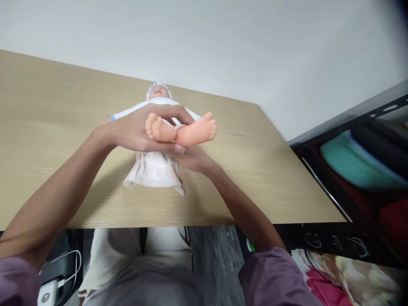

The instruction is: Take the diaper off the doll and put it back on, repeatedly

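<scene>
One head-worn camera looks forward and steeply down over the desk [261,170] from its near edge, close above it. The desk's far edge meets a pale wall [223,42] near the top of the view; its right near corner shows beside a dark shelf [360,170].

Even, soft overhead light — faint shadows beneath the arms on the table [47,127]. Corners bend and blur — right edge smeared.

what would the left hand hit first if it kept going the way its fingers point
Probably the doll's raised legs: the left hand points right across the doll, and its fingers already wrap the ankles. Depth is unclear.
</scene>
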`<state>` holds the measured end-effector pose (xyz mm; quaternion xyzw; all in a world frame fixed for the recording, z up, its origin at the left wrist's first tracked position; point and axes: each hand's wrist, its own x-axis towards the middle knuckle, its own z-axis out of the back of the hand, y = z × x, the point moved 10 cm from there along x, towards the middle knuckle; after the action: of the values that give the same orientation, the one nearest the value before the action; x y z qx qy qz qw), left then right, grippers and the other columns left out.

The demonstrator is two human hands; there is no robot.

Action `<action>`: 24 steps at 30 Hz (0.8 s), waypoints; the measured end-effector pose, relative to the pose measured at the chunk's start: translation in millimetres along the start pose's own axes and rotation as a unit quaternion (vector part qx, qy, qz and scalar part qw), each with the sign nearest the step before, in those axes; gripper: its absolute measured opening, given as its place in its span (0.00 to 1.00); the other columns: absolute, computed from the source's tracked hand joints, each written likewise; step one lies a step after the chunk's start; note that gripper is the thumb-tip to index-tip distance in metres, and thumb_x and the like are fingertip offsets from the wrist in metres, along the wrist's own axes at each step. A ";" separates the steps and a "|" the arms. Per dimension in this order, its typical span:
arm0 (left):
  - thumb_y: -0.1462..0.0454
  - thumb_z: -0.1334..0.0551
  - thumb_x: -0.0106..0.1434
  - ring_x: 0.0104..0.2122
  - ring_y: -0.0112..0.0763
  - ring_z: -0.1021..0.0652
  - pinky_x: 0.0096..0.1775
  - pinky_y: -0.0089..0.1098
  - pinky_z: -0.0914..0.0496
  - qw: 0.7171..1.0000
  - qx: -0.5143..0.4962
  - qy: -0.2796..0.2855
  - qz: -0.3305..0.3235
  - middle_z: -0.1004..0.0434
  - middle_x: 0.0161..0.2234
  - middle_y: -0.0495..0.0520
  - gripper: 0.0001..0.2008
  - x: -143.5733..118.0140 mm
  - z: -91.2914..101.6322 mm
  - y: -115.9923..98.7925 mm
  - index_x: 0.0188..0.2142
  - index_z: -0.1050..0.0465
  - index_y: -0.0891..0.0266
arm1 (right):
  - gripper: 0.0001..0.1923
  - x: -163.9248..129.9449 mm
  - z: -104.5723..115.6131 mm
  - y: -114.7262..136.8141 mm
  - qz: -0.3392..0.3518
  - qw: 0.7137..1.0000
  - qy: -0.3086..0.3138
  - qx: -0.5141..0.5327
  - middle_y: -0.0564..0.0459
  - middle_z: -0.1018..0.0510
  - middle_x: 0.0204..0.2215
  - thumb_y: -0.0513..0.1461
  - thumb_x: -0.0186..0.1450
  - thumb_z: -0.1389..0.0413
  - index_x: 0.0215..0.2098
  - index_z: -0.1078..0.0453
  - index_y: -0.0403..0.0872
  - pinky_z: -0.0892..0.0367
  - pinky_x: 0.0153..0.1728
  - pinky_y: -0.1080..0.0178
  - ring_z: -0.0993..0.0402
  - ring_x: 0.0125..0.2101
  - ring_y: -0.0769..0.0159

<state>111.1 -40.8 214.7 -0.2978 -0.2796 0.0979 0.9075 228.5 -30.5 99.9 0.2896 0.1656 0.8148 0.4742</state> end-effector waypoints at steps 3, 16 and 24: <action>0.55 0.24 0.71 0.54 0.43 0.15 0.57 0.39 0.22 1.000 -0.008 -0.007 -0.007 0.13 0.57 0.60 0.20 -15.2 -12.8 1.1 0.58 0.18 0.59 | 0.25 -36.6 26.6 5.6 0.006 0.994 -0.106 -0.020 0.43 0.13 0.59 0.54 0.79 0.37 0.67 0.25 0.51 0.19 0.60 0.43 0.16 0.60 0.43; 0.52 0.27 0.71 0.61 0.51 0.17 0.70 0.52 0.28 0.984 0.153 -0.050 0.083 0.14 0.60 0.60 0.18 -115.9 -9.5 14.7 0.57 0.16 0.51 | 0.29 -85.5 18.8 15.5 0.150 0.987 -0.037 -0.046 0.46 0.23 0.71 0.35 0.76 0.48 0.72 0.26 0.55 0.30 0.74 0.42 0.27 0.73 0.49; 0.57 0.35 0.74 0.71 0.54 0.24 0.72 0.56 0.31 0.980 0.158 0.050 0.114 0.17 0.68 0.60 0.21 -168.3 -30.4 50.8 0.64 0.18 0.50 | 0.26 -96.0 -20.8 -22.6 0.207 0.970 -0.010 -0.129 0.42 0.21 0.71 0.32 0.75 0.50 0.65 0.20 0.50 0.29 0.72 0.43 0.29 0.75 0.51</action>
<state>-11.0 -72.6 88.7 -0.1852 -0.1792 0.2289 0.9387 267.4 -102.6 41.2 0.2615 -0.0094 0.9070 0.3299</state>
